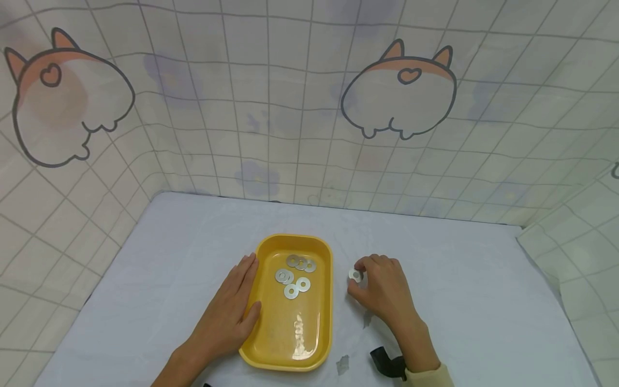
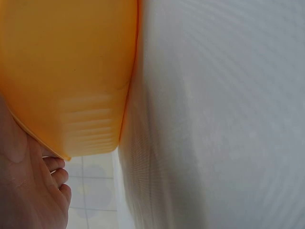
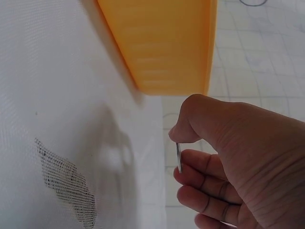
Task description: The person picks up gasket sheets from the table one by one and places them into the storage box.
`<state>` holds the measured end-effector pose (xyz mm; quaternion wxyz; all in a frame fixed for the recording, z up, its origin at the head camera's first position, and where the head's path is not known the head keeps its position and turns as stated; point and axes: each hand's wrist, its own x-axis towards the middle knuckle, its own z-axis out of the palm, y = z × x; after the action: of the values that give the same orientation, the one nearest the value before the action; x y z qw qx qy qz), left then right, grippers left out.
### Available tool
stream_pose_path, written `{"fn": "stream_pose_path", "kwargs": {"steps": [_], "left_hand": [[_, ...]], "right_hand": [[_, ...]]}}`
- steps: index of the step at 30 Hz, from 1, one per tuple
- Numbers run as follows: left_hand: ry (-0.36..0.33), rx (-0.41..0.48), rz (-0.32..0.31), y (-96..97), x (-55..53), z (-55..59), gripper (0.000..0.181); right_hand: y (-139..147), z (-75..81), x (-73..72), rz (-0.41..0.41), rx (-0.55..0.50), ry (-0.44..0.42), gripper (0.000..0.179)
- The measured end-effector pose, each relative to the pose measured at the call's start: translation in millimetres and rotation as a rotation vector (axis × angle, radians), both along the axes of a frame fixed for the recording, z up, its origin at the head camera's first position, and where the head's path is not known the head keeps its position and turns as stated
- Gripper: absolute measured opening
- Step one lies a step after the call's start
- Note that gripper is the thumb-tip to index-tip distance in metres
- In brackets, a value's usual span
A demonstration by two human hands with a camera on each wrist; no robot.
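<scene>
A yellow tray (image 1: 278,352) stands on the table, with several flat metal washers (image 1: 291,291) lying in its far half, some of them overlapping. My left hand (image 1: 227,312) rests along the tray's left rim, fingers straight, and the thumb reaches over the edge. The left wrist view shows that palm beside the tray's outer wall (image 2: 71,57). To the right of the tray, my right hand (image 1: 387,287) pinches one washer (image 1: 355,275) between thumb and fingers. In the right wrist view the pinched washer (image 3: 179,157) appears edge-on, held above the table.
A white cloth (image 1: 483,301) covers the table. Grey patches (image 1: 343,365) show on it near the tray's lower right. A black curved piece (image 1: 387,363) sits by my right wrist. Grid-patterned curtains (image 1: 290,107) with cartoon animals enclose the back and sides.
</scene>
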<state>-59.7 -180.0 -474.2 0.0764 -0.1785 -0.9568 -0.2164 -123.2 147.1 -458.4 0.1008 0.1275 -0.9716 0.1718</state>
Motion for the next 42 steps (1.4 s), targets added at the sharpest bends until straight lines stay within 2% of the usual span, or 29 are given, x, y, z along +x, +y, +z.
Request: {"fn": "stream_pose_path", "kwargs": {"steps": [16,24,35,42], "left_hand": [[0.002,-0.013,-0.006,-1.2,-0.9,1.3,0.082],[-0.001,0.009,-0.012,0.1,-0.8,1.6,0.081],[-0.03,0.012,0.008,1.2,2.2,-1.2,0.082],[-0.014,-0.001,0.003,0.4,0.0,-0.3,0.081]], "right_hand": [[-2,-1.5,0.8,0.016,-0.021,0.005,0.023],[-1,4.2,1.9,0.01,-0.021,-0.003,0.023],[-4,4.8,0.6,0.038,-0.075,0.007,0.021],[-10,12.0,0.1,0.042,-0.085,0.004,0.023]]}}
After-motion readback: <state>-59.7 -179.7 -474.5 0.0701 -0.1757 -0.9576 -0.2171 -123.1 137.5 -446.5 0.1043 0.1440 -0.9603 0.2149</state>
